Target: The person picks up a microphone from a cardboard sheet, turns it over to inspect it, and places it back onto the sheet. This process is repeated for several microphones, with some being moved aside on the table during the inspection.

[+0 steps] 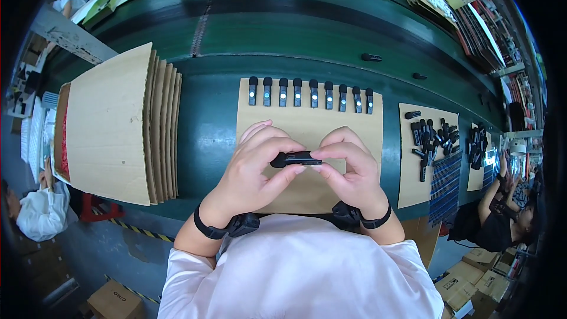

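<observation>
Between my two hands I hold a small black clip-on microphone (296,159) crosswise, its rounded foam end toward the left. My left hand (251,162) pinches the foam end between thumb and fingers. At the other end, the thumb and index finger of my right hand (354,168) close on the body. Below them is a flat cardboard sheet (367,136). Along its far edge stretches a row of several similar microphones (297,93), foam ends pointing away from me, most with a pale round spot on the body.
Upright cardboard sheets (112,124) lean in a stack at left. On the right, another cardboard sheet (410,186) bears heaped microphones (434,139). Beyond runs a green conveyor belt (295,23) with a loose microphone (371,57) on it. Other people (499,218) sit at both sides.
</observation>
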Motion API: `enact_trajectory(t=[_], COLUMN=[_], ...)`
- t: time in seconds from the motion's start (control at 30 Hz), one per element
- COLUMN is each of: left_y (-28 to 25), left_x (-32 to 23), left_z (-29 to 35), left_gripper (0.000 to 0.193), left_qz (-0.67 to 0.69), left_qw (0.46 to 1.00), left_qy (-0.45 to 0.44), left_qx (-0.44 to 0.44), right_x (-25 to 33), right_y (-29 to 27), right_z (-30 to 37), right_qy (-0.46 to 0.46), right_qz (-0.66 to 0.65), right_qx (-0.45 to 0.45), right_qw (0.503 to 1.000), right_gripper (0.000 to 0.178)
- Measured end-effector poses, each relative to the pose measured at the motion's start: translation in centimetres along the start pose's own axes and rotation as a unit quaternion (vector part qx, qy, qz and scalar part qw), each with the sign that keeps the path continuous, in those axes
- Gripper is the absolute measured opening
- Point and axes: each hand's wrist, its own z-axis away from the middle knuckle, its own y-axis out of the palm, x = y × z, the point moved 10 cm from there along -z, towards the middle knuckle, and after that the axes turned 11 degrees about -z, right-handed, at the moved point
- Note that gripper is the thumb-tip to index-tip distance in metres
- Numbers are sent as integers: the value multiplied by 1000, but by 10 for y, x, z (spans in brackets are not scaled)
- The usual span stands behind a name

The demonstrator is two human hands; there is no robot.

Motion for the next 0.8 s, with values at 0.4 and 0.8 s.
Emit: enact_trajectory(t=[0.4,0.8], left_y=[4,3], left_x=[22,85], left_z=[8,32], left_gripper=[25,25], left_qz=[-32,-406], left_qw=[999,914], left_qy=[-33,-6], left_qx=[10,-12], right_x=[-11,-75], right_y=[14,36], right_z=[-3,47], right_qy=[48,152], right_qz=[62,344], right_qx=[32,201], right_qw=[996,905], right_gripper=[37,45])
